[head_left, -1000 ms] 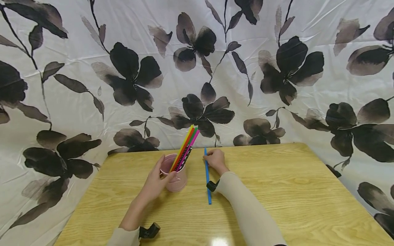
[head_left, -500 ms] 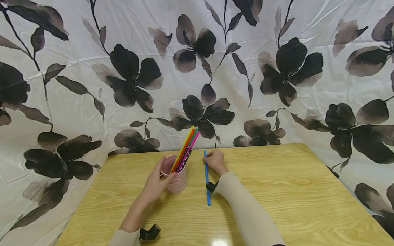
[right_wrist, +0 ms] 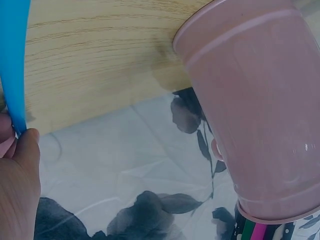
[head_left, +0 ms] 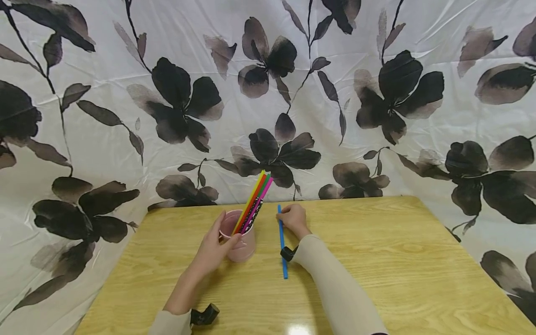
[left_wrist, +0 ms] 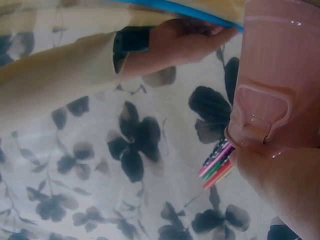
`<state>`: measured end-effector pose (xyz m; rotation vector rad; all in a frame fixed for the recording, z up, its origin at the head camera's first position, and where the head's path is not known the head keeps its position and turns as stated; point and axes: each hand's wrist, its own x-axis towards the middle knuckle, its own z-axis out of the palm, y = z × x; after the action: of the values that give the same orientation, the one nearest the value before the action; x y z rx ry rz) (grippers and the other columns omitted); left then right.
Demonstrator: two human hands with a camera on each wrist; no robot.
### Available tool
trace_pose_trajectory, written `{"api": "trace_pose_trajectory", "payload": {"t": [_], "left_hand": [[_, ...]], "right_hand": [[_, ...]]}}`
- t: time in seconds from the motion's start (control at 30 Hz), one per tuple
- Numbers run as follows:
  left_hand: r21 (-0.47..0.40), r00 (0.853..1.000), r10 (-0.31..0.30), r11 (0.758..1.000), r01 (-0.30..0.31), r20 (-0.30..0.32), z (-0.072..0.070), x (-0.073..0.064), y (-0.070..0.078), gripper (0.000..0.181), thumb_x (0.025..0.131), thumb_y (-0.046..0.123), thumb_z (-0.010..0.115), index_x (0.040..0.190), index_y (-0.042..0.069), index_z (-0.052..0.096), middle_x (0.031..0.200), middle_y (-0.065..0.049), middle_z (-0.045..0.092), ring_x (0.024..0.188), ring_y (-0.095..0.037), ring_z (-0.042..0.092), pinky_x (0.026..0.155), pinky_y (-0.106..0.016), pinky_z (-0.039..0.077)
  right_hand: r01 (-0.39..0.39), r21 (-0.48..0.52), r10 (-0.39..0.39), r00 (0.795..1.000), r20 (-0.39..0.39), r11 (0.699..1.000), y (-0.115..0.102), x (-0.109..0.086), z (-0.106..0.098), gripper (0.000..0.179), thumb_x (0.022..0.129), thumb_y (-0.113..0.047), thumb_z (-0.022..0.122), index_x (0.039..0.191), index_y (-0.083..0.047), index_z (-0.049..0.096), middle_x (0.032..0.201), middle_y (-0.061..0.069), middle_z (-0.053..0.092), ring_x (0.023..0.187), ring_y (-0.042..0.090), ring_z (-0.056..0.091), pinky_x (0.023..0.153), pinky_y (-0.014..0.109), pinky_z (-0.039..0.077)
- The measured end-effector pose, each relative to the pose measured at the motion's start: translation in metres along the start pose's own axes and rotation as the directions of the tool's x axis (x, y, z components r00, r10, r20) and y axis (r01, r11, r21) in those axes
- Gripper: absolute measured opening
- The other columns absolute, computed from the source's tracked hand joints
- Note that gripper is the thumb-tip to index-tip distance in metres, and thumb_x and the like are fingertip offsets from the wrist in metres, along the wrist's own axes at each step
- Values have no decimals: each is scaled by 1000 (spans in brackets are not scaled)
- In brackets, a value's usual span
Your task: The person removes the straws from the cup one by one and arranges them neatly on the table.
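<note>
My left hand (head_left: 214, 247) grips a pink cup (head_left: 244, 250) by its left side, thumb at the near rim. Out of the cup lean several thin coloured sticks (head_left: 251, 203), yellow, orange, green, magenta and black with white spots, all tilted to the right. A small handle-like loop (left_wrist: 264, 112) shows on the cup's side in the left wrist view. Right of the cup, my right hand (head_left: 294, 219) pinches a long, thin blue strip (head_left: 282, 239) near its far end. The strip runs lengthwise toward me, and the right wrist view shows it between thumb and fingers (right_wrist: 22, 170).
Both hands work over a light wooden table (head_left: 377, 260). Behind its far edge hangs a white cloth (head_left: 326, 116) with dark flowers. A black wrist camera (head_left: 204, 315) sits at the left cuff, and another black camera (head_left: 288, 253) overlaps the blue strip in the head view.
</note>
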<state>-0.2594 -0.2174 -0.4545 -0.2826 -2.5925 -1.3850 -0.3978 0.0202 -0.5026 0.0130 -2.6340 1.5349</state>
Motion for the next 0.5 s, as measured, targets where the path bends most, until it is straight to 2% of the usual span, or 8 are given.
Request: {"api": "trace_pose_trajectory", "payload": {"t": [0.1,0.23,0.3,0.5], "left_hand": [[-15,1000,4,1000,-4,10,0,1,0,80,80,47,58,142,24,14,131,-5,37,102,-19,47,87,-40,40],[-15,1000,6,1000,-6,21,-1,1,0,77,81,46,58,141,27,13,124,-4,42,89,-17,49,78,-36,42],[-16,1000,10,1000,-10,20,-2,1,1,77,81,45,58,141,27,13,123,-4,43,88,-18,49,78,-37,42],[-20,1000,23,1000,-23,2,-2,1,2,82,79,49,59,142,21,15,135,-6,33,111,-20,43,90,-41,38]], "right_hand": [[4,-3,-4,1000,-17,1000,0,2,0,15,71,-17,73,81,-5,69,63,3,62,44,12,57,42,23,48],[-3,0,3,1000,-21,1000,1,3,1,15,71,-17,73,80,-6,68,64,3,62,43,12,57,42,23,48],[-4,-2,4,1000,-18,1000,1,3,1,15,72,-18,73,80,-6,68,65,3,61,44,12,57,42,23,48],[-10,12,10,1000,-19,1000,-1,1,0,16,71,-18,73,80,-6,68,66,3,62,44,12,57,42,23,48]]}}
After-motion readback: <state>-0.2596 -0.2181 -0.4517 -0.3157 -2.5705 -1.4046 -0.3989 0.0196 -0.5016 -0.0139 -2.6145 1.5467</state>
